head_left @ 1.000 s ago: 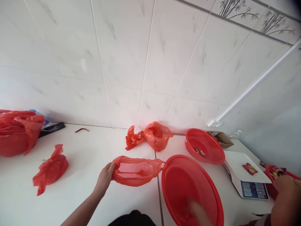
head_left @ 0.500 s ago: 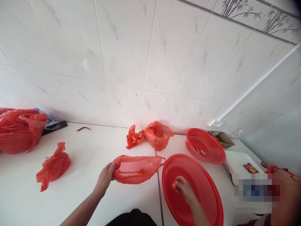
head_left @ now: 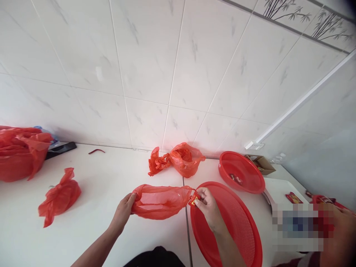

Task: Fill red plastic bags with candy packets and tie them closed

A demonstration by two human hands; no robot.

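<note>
A red plastic bag point(head_left: 161, 211) is stretched sideways above the white table, its mouth spread wide. My left hand point(head_left: 122, 211) is closed on its left edge. At the bag's right end, my right hand point(head_left: 208, 207) pinches a small red packet point(head_left: 194, 199) with yellow marks. The packet touches or overlaps the bag's right handle; whether the fingers also grip the handle I cannot tell. Under my right forearm stands a large red plastic basket point(head_left: 251, 233) with perforated sides.
A red basin point(head_left: 241, 167) with a few small items stands behind the basket. Crumpled red bags point(head_left: 186, 159) lie by the wall, a knotted red bag point(head_left: 62, 196) and a big red bundle point(head_left: 19, 155) to the left. At right, another person's arm point(head_left: 338, 233) is beside a white tray point(head_left: 278, 189).
My right hand has risen from inside the basket and moved left to the bag's right end, with the small packet in its fingers. The left hand keeps its hold on the bag.
</note>
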